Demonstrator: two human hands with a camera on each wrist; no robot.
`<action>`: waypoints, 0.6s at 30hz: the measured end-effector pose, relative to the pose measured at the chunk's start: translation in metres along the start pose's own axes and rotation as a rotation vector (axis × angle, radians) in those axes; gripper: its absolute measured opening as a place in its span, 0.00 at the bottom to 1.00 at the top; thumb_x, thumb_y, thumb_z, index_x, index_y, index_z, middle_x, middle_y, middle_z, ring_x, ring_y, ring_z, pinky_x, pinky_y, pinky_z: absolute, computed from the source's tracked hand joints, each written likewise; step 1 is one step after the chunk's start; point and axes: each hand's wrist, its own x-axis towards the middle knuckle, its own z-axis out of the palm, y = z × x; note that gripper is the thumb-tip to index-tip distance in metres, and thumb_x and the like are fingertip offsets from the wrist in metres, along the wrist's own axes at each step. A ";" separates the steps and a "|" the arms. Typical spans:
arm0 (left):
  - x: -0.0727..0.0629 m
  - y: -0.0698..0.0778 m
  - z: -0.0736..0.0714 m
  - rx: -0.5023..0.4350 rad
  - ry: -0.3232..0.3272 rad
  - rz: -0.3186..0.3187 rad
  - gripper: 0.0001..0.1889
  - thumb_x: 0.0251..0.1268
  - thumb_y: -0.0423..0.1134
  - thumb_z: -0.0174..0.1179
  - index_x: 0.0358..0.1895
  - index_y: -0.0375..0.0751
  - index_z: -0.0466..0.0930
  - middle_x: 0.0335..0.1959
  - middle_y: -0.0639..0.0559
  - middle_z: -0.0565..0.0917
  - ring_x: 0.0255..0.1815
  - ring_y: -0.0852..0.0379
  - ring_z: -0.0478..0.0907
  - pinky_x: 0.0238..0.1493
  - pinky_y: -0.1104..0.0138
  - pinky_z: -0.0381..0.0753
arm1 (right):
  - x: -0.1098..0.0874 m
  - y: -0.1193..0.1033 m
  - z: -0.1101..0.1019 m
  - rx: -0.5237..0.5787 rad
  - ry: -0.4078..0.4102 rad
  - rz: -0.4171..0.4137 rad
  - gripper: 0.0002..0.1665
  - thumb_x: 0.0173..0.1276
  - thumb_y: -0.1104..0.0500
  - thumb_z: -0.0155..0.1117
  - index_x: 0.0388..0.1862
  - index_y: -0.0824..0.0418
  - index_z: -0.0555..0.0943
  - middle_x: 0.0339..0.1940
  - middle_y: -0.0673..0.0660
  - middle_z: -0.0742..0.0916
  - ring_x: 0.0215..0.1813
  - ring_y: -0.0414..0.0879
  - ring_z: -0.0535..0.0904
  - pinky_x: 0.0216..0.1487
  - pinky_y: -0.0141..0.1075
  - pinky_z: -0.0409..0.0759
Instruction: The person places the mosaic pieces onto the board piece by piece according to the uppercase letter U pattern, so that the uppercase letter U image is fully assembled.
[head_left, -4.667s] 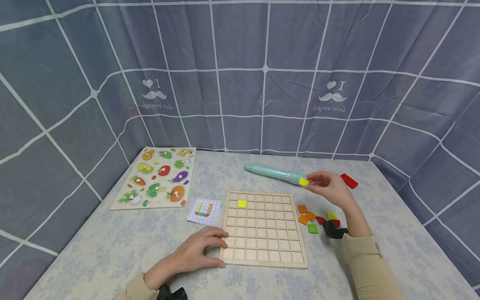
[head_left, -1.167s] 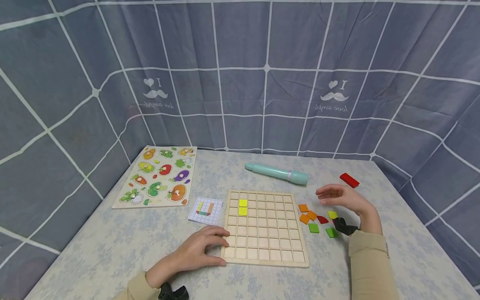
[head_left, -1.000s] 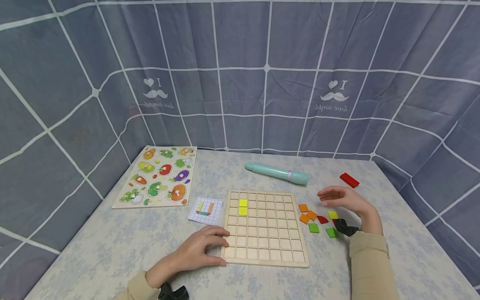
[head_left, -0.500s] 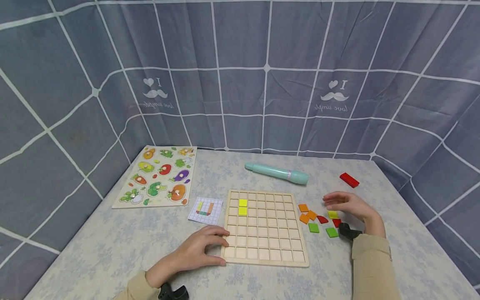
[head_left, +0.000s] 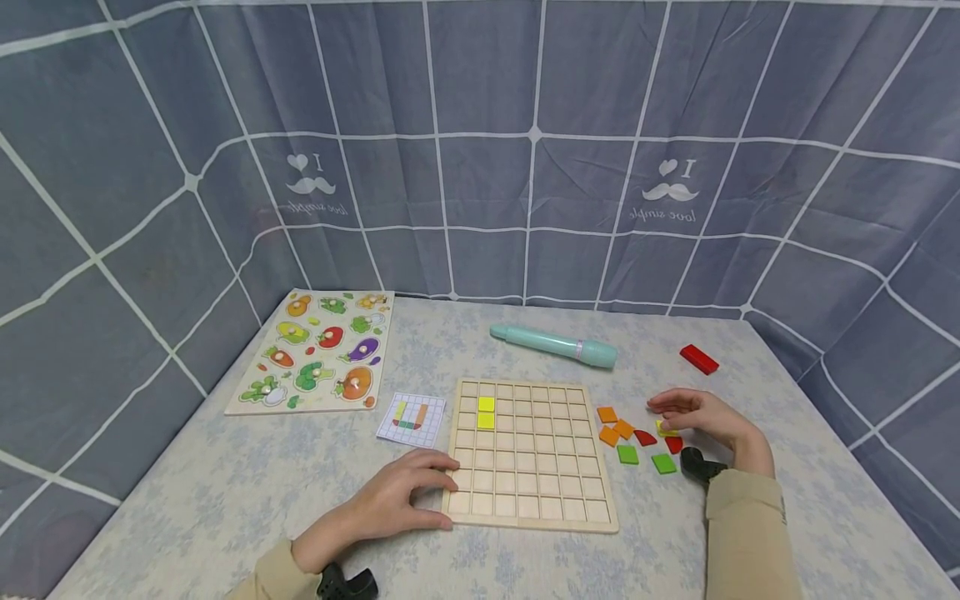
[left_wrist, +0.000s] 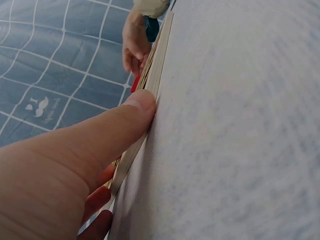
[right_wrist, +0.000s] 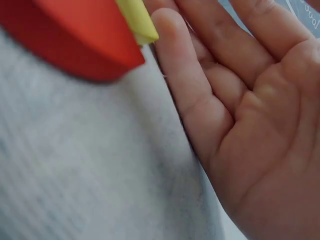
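Observation:
A wooden grid board (head_left: 531,527) lies on the table, with two yellow square tiles (head_left: 486,412) one below the other in its upper-left cells. My left hand (head_left: 390,500) rests at its near left corner, fingers over the left rim. In the left wrist view the thumb (left_wrist: 142,101) touches the board's edge (left_wrist: 159,60). My right hand (head_left: 701,414) is low over a loose yellow tile (head_left: 663,429), partly covering it. In the right wrist view a fingertip is right at that yellow tile (right_wrist: 140,22), beside a red curved piece (right_wrist: 85,40).
Near the board's right side lie orange tiles (head_left: 607,415), green tiles (head_left: 627,455) and a red curved piece (head_left: 644,437). A red block (head_left: 699,359) and a teal pen-shaped object (head_left: 553,345) lie farther back. To the left are a pattern card (head_left: 427,408) and a vegetable puzzle board (head_left: 258,367).
A second yellow tile has been set below the first on the board. The right hand has since moved back and down to the loose yellow tile. My left hand stays at the board.

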 end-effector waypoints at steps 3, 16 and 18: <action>0.000 0.000 0.000 -0.003 -0.001 0.001 0.17 0.51 0.54 0.68 0.42 0.51 0.83 0.55 0.54 0.77 0.58 0.55 0.71 0.56 0.59 0.72 | -0.001 0.000 -0.002 0.015 -0.034 -0.013 0.32 0.58 0.60 0.69 0.59 0.71 0.72 0.58 0.66 0.78 0.56 0.51 0.76 0.56 0.39 0.76; 0.000 -0.002 0.000 0.012 0.002 0.009 0.17 0.51 0.55 0.68 0.42 0.52 0.83 0.55 0.55 0.77 0.57 0.55 0.71 0.55 0.59 0.73 | 0.001 -0.009 0.002 0.006 -0.076 -0.005 0.30 0.56 0.67 0.67 0.57 0.75 0.70 0.53 0.66 0.79 0.50 0.48 0.77 0.47 0.35 0.80; 0.000 -0.002 0.000 0.009 -0.001 0.005 0.17 0.51 0.55 0.68 0.42 0.52 0.83 0.55 0.55 0.77 0.58 0.55 0.71 0.55 0.59 0.73 | 0.000 -0.009 0.002 -0.001 -0.070 0.016 0.30 0.55 0.67 0.68 0.57 0.74 0.71 0.51 0.64 0.80 0.48 0.48 0.77 0.46 0.35 0.81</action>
